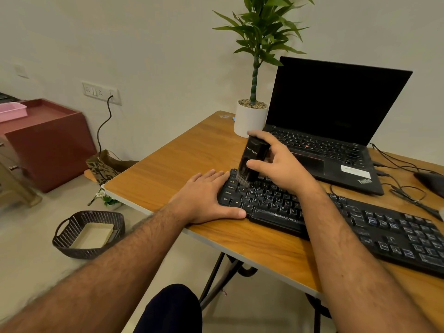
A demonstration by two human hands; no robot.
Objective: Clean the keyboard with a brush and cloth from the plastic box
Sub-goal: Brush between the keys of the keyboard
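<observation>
Left hand (206, 198) flat, fingers straight, bracing keyboard (336, 217) end on bench (180, 164); right hand (276, 162) grip pinches upright brush (252, 159), bristles on keys.

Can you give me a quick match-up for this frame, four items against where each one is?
Items:
1. brush
2. left hand
3. laptop
4. basket

Places:
A. on the floor beside the table
B. open at the back of the table
C. flat on the keyboard's left end
D. held in the right hand, bristles on the keys

Pairs: 1-D, 2-C, 3-B, 4-A
</observation>
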